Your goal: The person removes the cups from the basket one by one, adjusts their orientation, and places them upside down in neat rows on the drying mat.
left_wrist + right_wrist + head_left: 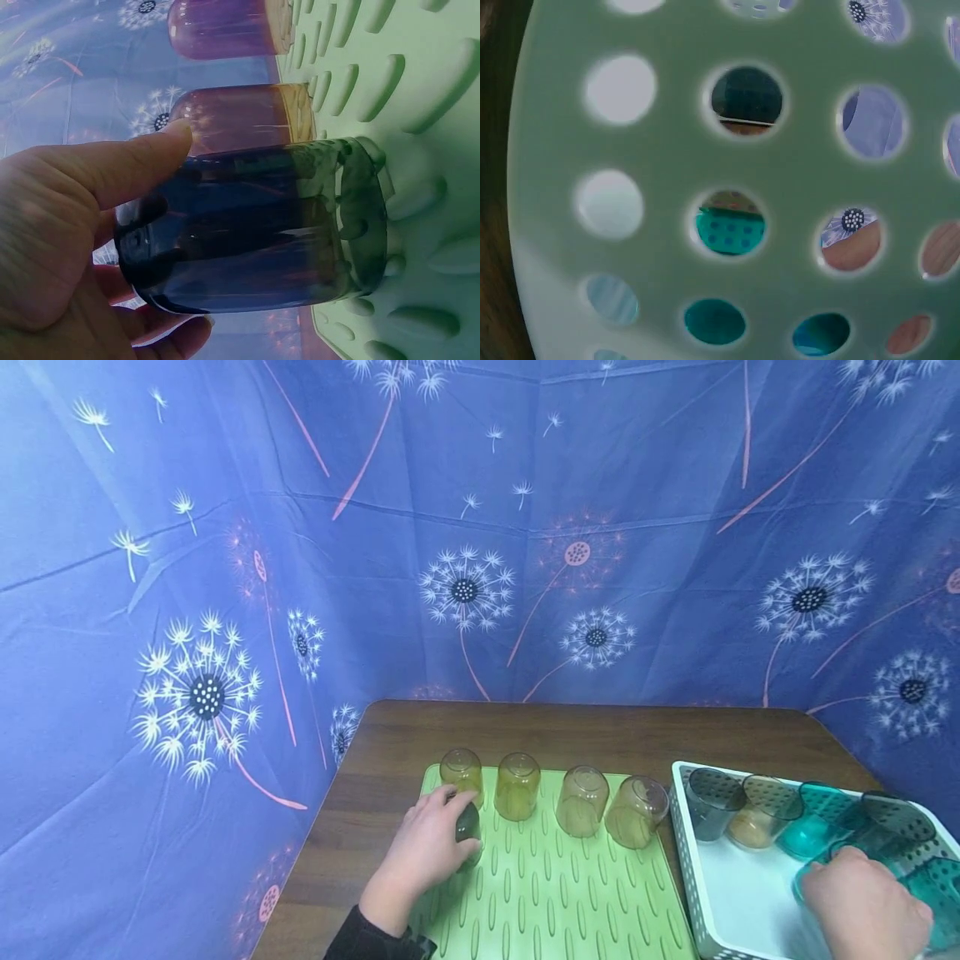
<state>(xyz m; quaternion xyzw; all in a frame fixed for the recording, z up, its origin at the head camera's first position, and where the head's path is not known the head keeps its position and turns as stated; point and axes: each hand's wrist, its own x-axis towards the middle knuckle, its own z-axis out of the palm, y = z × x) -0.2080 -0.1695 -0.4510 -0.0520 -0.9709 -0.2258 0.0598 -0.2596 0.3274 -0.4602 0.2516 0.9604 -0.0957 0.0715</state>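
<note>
Fingers (pixel 187 341) of the left hand (pixel 427 843) are gripping a dark grey tumbler (pixel 467 831), that grip clamping round its closed base while the open rim is facing a lime-green ribbed mat (pixel 555 893); whether the rim is touching the mat, I cannot tell. The tumbler is sitting just in front of the leftmost amber tumbler (pixel 461 768), which is standing upside down at the mat's far edge. Three more see-through tumblers, one amber (pixel 517 787) and two pinkish amber (pixel 582 802), are standing upside down to its right in the same row. On the right, a white perforated basket (pixel 699 893) is resting on the wood-grain tabletop (pixel 405 727), holding dark grey, amber and teal tumblers. The right hand (pixel 866 902) is reaching into it, lying against a teal tumbler (pixel 805 887); its fingers are mostly hiding from view, so I cannot tell whether that grip is closing on anything. Behind everything, a blue dandelion-print cloth (pixel 525 460) is hanging
</note>
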